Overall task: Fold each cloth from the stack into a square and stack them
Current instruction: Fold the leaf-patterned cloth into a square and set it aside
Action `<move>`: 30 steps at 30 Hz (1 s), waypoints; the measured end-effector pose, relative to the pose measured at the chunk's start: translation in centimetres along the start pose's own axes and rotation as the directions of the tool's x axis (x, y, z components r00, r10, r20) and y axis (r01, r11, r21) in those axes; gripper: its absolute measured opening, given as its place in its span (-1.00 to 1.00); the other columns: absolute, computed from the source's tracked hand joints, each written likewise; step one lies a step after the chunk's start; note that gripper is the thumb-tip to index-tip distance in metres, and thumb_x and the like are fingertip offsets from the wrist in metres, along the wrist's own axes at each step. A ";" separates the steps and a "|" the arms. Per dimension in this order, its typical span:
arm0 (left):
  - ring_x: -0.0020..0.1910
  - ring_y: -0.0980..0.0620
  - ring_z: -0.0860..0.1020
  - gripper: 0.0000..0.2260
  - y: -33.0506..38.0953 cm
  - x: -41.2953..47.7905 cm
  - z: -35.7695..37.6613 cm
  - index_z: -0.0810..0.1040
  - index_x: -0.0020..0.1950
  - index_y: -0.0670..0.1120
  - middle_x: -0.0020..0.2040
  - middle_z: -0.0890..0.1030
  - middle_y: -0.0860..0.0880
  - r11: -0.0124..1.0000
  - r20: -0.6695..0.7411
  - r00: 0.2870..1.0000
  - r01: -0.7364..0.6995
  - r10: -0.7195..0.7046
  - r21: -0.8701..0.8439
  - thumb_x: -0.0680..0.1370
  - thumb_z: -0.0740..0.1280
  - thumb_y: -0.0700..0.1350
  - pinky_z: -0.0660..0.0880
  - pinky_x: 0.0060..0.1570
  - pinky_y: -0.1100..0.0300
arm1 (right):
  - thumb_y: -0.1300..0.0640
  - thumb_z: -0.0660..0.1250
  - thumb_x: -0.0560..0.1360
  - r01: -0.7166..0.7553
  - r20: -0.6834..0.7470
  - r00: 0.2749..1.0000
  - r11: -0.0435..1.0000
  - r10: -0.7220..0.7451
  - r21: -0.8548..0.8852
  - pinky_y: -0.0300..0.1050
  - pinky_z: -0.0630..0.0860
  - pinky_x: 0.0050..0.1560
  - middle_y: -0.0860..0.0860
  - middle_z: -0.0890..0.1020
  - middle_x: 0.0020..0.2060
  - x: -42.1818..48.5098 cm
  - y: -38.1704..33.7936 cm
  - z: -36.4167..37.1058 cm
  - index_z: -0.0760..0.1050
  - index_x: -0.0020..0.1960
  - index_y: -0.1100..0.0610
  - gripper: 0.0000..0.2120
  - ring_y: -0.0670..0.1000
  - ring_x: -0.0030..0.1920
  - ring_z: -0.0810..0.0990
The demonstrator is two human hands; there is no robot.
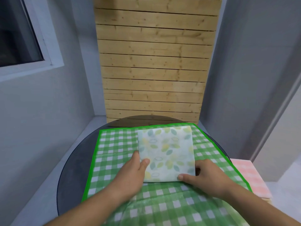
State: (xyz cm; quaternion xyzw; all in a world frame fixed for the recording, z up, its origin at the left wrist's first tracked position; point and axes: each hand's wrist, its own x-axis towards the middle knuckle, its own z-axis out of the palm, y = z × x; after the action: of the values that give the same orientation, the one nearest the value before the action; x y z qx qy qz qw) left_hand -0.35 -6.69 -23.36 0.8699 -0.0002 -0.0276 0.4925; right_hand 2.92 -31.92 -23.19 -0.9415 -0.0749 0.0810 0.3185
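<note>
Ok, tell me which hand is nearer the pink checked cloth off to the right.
Right. The right hand grips the near right corner of the leaf-print cloth, on the side of the pink checked cloth; the left hand holds the leaf-print cloth's left edge, farther off.

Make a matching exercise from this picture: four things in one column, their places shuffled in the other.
Things
1. white leaf-print folded cloth
2. green-and-white checked cloth
3. pink checked cloth
4. pale wooden slat panel

Places
A. upright behind the round dark table
B. held by left hand and right hand
C. far right, beyond the green border
D. spread across the table

Pairs: 1-B, 2-D, 3-C, 4-A
</note>
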 end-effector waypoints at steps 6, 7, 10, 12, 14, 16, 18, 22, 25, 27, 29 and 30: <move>0.06 0.05 0.46 -0.82 1.5 3.6 -0.6 0.38 0.15 -0.05 0.07 0.48 0.05 0.980 0.039 0.983 0.174 -0.178 0.098 0.71 0.12 0.05 0.39 0.05 0.17 | -0.34 0.41 0.36 0.002 0.064 0.998 0.988 -0.012 0.152 -0.06 0.64 -0.15 -0.10 0.70 -0.27 1.1 0.7 0.0 0.64 -0.16 0.03 -0.58 -0.08 -0.25 0.67; 0.07 0.04 0.47 -0.83 1.6 4.0 -0.5 0.40 0.16 -0.03 0.09 0.50 0.04 0.978 0.046 0.982 0.180 -0.185 0.104 0.71 0.12 0.03 0.39 0.05 0.17 | -0.38 0.37 0.36 -0.002 0.050 0.999 0.992 -0.004 0.129 -0.03 0.63 -0.17 -0.03 0.65 -0.35 1.3 0.9 0.1 0.56 -0.28 0.10 -0.49 -0.03 -0.30 0.64; 0.08 0.02 0.52 -0.83 1.6 5.0 -0.4 0.44 0.18 -0.04 0.10 0.52 0.03 0.969 0.061 0.974 0.210 -0.219 0.133 0.71 0.15 0.02 0.42 0.03 0.17 | -0.41 0.26 0.41 -0.015 -0.067 0.998 0.999 0.012 -0.042 -0.05 0.50 -0.12 -0.07 0.51 -0.37 1.9 1.1 0.7 0.29 -0.45 0.11 -0.39 0.01 -0.18 0.52; 0.06 0.01 0.54 -0.76 1.1 5.6 -0.2 0.47 0.19 -0.11 0.09 0.56 0.02 0.957 0.034 0.965 0.252 -0.260 0.144 0.69 0.20 0.03 0.46 -0.01 0.15 | -0.38 0.21 0.47 -0.037 -0.117 0.993 0.990 0.021 -0.135 -0.04 0.40 0.07 -0.13 0.46 -0.15 1.9 1.0 1.2 0.32 -0.43 0.09 -0.42 0.00 0.03 0.42; 0.04 0.01 0.57 -0.72 0.5 5.9 0.2 0.49 0.21 -0.12 0.11 0.58 -0.01 0.950 -0.015 0.961 0.275 -0.276 0.145 0.66 0.25 0.06 0.50 -0.02 0.13 | -0.37 0.15 0.50 -0.040 -0.128 0.992 0.973 0.011 -0.227 -0.08 0.29 0.16 -0.16 0.41 -0.01 1.7 0.6 1.7 0.39 -0.40 0.04 -0.45 -0.04 0.11 0.34; 0.05 0.01 0.57 -0.72 0.3 5.7 0.5 0.47 0.21 -0.08 0.13 0.58 0.01 0.954 -0.057 0.961 0.277 -0.272 0.115 0.62 0.31 0.08 0.51 0.00 0.12 | -0.37 0.13 0.52 -0.041 -0.136 0.991 0.963 0.005 -0.265 -0.11 0.24 0.18 -0.16 0.39 0.04 1.6 0.6 2.1 0.41 -0.41 0.01 -0.46 -0.06 0.13 0.30; 0.07 0.03 0.57 -0.65 0.5 5.3 0.5 0.40 0.23 -0.05 0.13 0.56 0.05 0.959 -0.060 0.960 0.278 -0.275 0.056 0.57 0.38 0.11 0.51 -0.02 0.13 | -0.38 0.13 0.51 -0.051 -0.161 0.987 0.958 0.005 -0.283 -0.11 0.23 0.17 -0.16 0.39 0.06 1.5 0.5 2.3 0.42 -0.41 0.00 -0.46 -0.07 0.14 0.30; 0.04 0.13 0.56 -0.56 0.8 4.2 -0.2 0.30 0.24 0.02 0.08 0.53 0.13 0.962 0.047 0.961 0.273 -0.272 -0.019 0.52 0.47 0.01 0.52 -0.08 0.22 | -0.37 0.11 0.53 -0.077 -0.212 0.977 0.952 0.013 -0.295 -0.08 0.23 0.22 -0.14 0.40 0.13 1.1 0.5 2.8 0.37 -0.42 -0.02 -0.47 -0.04 0.23 0.29; 0.05 0.12 0.58 -0.62 0.5 3.6 -0.5 0.37 0.26 0.03 0.09 0.56 0.10 0.971 0.068 0.969 0.238 -0.239 0.025 0.53 0.45 -0.06 0.55 0.00 0.21 | -0.37 0.15 0.50 -0.105 -0.282 0.960 0.929 0.001 -0.355 -0.10 0.23 0.13 -0.12 0.40 0.03 0.6 -0.1 2.8 0.33 -0.40 -0.03 -0.51 -0.01 0.13 0.31; 0.07 0.11 0.59 -0.65 0.4 3.6 -0.5 0.43 0.32 0.04 0.11 0.59 0.10 0.975 0.080 0.972 0.218 -0.222 0.048 0.56 0.42 -0.09 0.55 0.01 0.23 | -0.38 0.22 0.46 -0.119 -0.290 0.957 0.906 -0.004 -0.407 -0.15 0.26 -0.03 -0.11 0.39 -0.14 0.6 -0.5 2.3 0.31 -0.39 -0.02 -0.52 -0.01 -0.01 0.33; 0.09 0.09 0.62 -0.66 0.3 3.7 -0.8 0.50 0.36 0.01 0.13 0.63 0.08 0.973 0.124 0.966 0.222 -0.228 0.063 0.58 0.37 -0.15 0.56 0.08 0.20 | -0.31 0.31 0.45 -0.117 -0.229 0.973 0.940 0.043 -0.321 -0.18 0.26 -0.29 -0.10 0.36 -0.37 0.8 -0.6 1.9 0.26 -0.42 0.06 -0.47 -0.03 -0.25 0.38; 0.09 0.08 0.63 -0.66 0.2 3.9 -1.0 0.53 0.36 -0.01 0.12 0.66 0.07 0.970 0.146 0.960 0.232 -0.240 0.065 0.59 0.36 -0.17 0.56 0.15 0.16 | -0.26 0.35 0.46 -0.122 -0.179 0.980 0.970 0.085 -0.210 -0.17 0.25 -0.38 -0.09 0.32 -0.47 0.9 -0.5 1.8 0.22 -0.42 0.08 -0.46 -0.04 -0.38 0.35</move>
State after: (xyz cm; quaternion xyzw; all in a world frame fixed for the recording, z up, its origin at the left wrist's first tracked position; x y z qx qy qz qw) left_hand 3.56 -6.08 -22.87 0.8704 0.0650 -0.1528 0.4634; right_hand 3.36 -30.27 -24.39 -0.9770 -0.0066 0.0088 0.2130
